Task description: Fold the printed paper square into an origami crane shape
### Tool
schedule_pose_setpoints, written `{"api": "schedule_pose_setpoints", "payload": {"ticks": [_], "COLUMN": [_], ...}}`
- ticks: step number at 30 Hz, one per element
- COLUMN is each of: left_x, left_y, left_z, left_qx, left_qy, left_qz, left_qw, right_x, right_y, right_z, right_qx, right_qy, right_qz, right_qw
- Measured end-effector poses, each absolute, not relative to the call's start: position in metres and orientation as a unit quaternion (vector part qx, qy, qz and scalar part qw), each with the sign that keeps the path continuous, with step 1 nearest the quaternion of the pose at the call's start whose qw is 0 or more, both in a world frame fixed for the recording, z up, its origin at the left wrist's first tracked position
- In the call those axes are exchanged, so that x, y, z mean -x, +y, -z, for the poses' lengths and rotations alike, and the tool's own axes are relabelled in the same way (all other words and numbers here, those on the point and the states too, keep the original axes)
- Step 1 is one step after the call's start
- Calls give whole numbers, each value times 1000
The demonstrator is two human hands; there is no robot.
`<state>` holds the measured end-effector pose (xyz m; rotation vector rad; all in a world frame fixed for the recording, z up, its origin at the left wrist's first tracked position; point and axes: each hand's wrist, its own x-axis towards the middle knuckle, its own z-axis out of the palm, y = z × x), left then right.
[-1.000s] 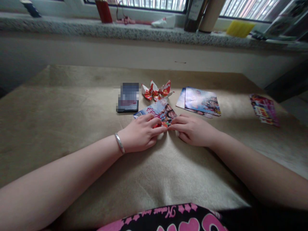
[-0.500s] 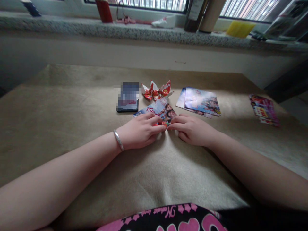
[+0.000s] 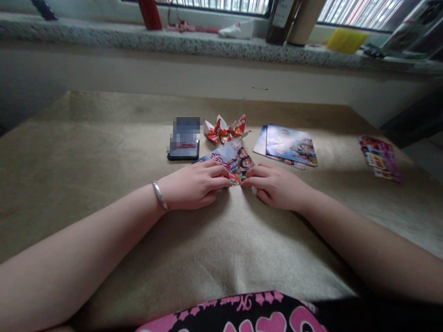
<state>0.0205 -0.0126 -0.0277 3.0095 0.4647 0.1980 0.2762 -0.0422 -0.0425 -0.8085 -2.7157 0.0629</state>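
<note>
Head view. A printed sheet point(image 3: 226, 157) lies on the gold-brown table point(image 3: 104, 152), between the two hands; directions are taken about it, with 12 o'clock toward the granite sill point(image 3: 194, 40). At 8 o'clock, the left hand point(image 3: 192, 186), a silver bangle point(image 3: 160, 195) at its wrist, lies palm down, the fingers close together and nearly straight, their tips on the sheet's near part. At 4 o'clock, the right hand point(image 3: 280, 186) has bent fingers, the tips at the near right edge of the sheet. Whether either hand pinches the paper or merely presses it is not discernible, the thumbs being largely hidden. Just beyond the sheet, at 12 o'clock, stands a folded red-and-white paper piece point(image 3: 224, 131) with pointed tips. At 10 o'clock lies a phone point(image 3: 184, 143), its screen pixelated. At 2 o'clock, overlapping blue printed sheets point(image 3: 290, 145) lie flat; at 3 o'clock, well apart, are pink-and-red printed papers point(image 3: 380, 157). The sill bears a red cylinder point(image 3: 149, 14) at 11 o'clock and a yellow block point(image 3: 347, 41) near 1 o'clock.
</note>
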Motion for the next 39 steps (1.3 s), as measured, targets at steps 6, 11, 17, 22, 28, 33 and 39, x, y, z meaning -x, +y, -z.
{"api": "schedule_pose_setpoints", "payload": {"ticks": [6,11,17,22,28,33,39], "left_x": [-16,-14,-13,-12,-8,-5,-3], "left_y": [-9,-8,-7,-6,-3,-3,-5], "left_z": [22,21,19,16,13,14,11], "left_qx": [-985,-985,-983,-982,-983,-984,-984], "left_qy": [133,127,125,135,134,141,154], "left_qz": [-77,-76,-72,-59,-52,-54,-41], "left_qw": [80,93,111,122,113,90,80], "right_x": [-278,-279,-281,-283,-284,-284,-285], "right_y": [-42,-42,-42,-43,-43,-43,-44], "right_z": [44,44,44,43,42,43,41], "right_qx": [281,279,275,281,283,283,279], "right_qy": [-947,-948,-949,-948,-947,-948,-948], "right_qz": [-20,-13,-4,10,16,20,25], "right_qw": [154,151,156,149,149,143,153]}}
